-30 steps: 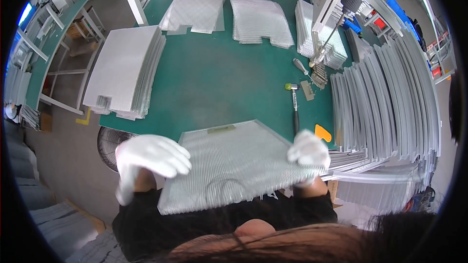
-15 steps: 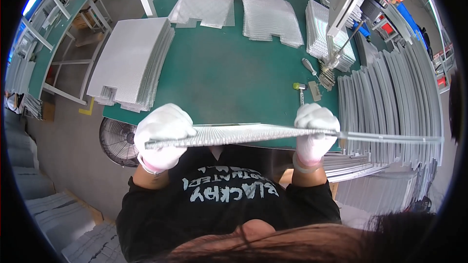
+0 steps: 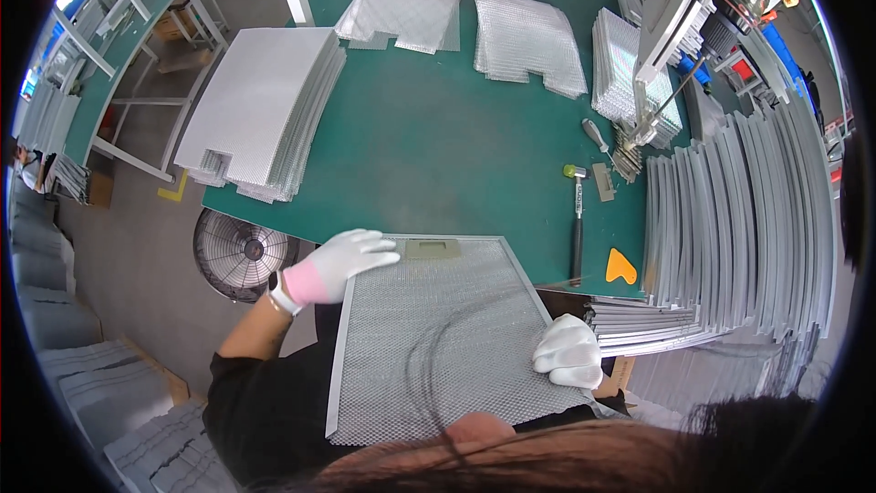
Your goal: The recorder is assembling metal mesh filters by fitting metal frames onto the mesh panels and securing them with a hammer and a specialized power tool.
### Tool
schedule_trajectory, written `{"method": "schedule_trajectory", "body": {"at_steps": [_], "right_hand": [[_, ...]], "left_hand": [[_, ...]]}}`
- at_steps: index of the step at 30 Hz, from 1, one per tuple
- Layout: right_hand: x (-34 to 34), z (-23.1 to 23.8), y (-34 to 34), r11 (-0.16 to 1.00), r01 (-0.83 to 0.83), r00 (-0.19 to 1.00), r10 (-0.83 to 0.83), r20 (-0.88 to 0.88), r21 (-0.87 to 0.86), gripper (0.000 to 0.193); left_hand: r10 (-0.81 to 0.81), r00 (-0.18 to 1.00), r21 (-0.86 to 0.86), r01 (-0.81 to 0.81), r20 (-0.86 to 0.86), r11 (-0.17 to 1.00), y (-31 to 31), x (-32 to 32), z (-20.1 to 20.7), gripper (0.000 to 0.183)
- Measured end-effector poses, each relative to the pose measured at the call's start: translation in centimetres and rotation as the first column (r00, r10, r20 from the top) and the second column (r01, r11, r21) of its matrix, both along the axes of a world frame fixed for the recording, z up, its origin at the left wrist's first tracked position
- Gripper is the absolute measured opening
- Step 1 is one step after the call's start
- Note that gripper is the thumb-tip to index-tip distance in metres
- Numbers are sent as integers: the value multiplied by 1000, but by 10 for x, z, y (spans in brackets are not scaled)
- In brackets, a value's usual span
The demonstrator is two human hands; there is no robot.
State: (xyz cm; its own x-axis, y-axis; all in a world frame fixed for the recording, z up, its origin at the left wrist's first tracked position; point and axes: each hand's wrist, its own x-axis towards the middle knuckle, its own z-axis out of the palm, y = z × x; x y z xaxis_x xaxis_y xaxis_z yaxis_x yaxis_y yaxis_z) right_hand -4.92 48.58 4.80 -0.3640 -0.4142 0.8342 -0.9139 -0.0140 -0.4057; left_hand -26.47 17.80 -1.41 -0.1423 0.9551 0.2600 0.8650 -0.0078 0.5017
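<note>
A grey metal mesh filter panel with a thin frame leans face up between my body and the table's front edge. A small olive-grey plate with a recessed slot sits at its far edge. My left hand, white-gloved with a pink cuff, lies with fingers stretched over the panel's far left corner. My right hand, also gloved, is curled round the right frame edge. Strands of hair cross in front of the mesh, and the panel's near edge is partly hidden.
On the green table stand stacked mesh sheets at left and more stacks behind. A mallet, screwdriver, metal plate and orange scraper lie at right, near grey frame strips. A fan stands below left.
The panel has turned from edge-on to face up. My left hand has gone from a grip to stretched fingers. My right hand has moved nearer my body along the right edge.
</note>
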Motion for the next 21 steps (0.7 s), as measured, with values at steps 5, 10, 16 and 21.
{"method": "schedule_trajectory", "body": {"at_steps": [5,10,16,21], "right_hand": [[8,-16,2,997,38,998,-41,-49,-65,14],[13,-14,-1,998,53,997,-54,-49,-20,14],[-18,2,2,935,305,951,-310,6,-183,27],[-61,20,-6,783,577,816,-564,125,-232,29]], "left_hand": [[-13,998,-157,4,-57,988,9,-16,-8,40],[185,959,-331,-250,-217,910,3,-2,-3,41],[11,961,96,-38,275,995,1,4,55,33],[-372,915,635,194,158,747,4,-8,123,14]]}}
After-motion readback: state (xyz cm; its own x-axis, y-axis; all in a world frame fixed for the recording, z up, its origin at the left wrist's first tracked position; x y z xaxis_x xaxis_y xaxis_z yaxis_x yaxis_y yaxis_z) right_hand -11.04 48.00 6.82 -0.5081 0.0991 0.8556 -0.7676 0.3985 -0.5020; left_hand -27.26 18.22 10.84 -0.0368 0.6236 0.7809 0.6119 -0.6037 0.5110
